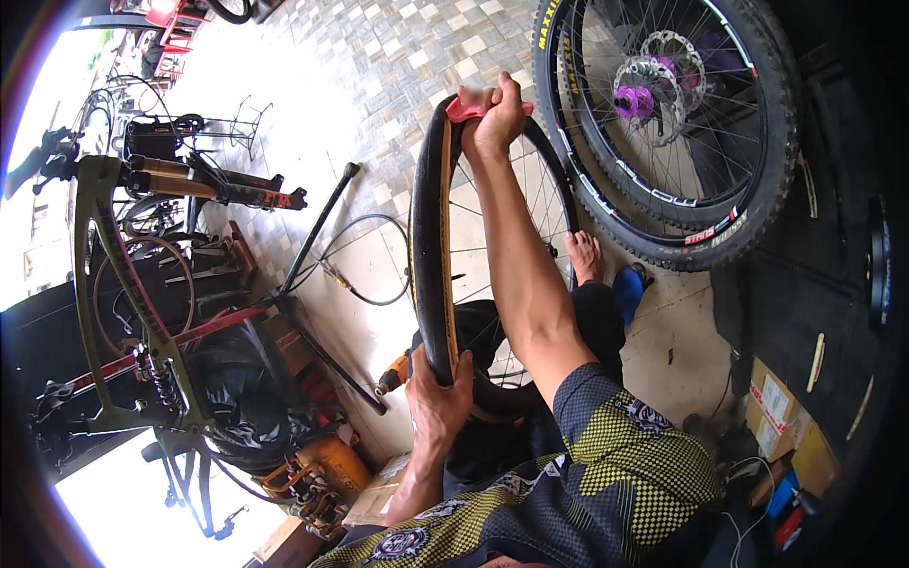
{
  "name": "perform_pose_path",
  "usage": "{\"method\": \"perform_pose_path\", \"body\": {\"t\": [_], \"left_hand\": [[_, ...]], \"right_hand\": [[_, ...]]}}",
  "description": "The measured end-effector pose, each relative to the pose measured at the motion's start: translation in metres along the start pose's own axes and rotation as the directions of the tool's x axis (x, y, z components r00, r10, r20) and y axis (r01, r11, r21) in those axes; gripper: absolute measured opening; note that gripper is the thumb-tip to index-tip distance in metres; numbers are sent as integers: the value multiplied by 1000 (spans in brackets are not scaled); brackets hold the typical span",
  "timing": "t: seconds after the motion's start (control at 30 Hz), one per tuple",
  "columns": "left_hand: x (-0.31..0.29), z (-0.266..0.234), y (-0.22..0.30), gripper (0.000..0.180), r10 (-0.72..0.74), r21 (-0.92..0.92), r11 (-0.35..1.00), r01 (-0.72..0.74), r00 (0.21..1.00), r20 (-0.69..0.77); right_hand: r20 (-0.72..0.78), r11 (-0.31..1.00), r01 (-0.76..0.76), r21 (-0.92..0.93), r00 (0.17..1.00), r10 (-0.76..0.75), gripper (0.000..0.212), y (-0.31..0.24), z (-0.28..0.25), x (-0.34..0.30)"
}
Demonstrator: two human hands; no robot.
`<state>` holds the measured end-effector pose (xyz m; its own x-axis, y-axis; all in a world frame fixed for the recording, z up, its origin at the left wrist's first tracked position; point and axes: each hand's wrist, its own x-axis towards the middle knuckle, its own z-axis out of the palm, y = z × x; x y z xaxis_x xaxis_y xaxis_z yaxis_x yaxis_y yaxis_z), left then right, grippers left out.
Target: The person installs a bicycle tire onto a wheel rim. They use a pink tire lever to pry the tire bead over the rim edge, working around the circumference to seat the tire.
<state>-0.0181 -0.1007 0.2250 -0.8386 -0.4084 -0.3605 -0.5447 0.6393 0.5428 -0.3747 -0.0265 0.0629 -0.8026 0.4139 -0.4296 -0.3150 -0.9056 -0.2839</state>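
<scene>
A bicycle wheel with a black tyre [429,232] and a tan sidewall stands upright between my legs. My left hand [437,398] is wrapped round the near part of the tyre, thumb on one side and fingers on the other. At the wheel's far end, my right hand [499,118] is closed on a red tyre lever [460,111] set against the rim and tyre edge. My right forearm passes in front of the spokes and hides part of them. The lever's tip is hidden from view.
Two knobby-tyred wheels [663,227] with purple hubs lie to the right. A green bike frame [123,265] hangs at left. An air hose [379,301] trails over the tiled floor, near a black bar [322,222]. An orange compressor tank [333,464] and cardboard boxes [775,407] stand nearby.
</scene>
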Motion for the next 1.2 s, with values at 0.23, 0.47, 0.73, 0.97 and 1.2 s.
{"method": "perform_pose_path", "body": {"t": [0.23,0.47,0.73,0.97,1.2], "left_hand": [[1,-1,-11,34,163,-53,985,-163,987,4],[-13,-5,-25,57,84,45,995,-88,994,74],[-12,-9,-39,60,279,-42,960,-276,954,106],[-3,-8,-55,57,378,-257,911,-323,902,208],[-22,20,-75,48,146,-618,785,-49,983,107]], "right_hand": [[75,999,-6,51,997,2,38,0,-5,1],[128,993,118,5,985,-118,38,23,-11,18],[45,991,-65,114,997,61,39,5,-8,6],[177,989,-129,68,978,115,45,-21,-5,15],[160,998,-50,35,986,44,47,-17,-2,11]]}}
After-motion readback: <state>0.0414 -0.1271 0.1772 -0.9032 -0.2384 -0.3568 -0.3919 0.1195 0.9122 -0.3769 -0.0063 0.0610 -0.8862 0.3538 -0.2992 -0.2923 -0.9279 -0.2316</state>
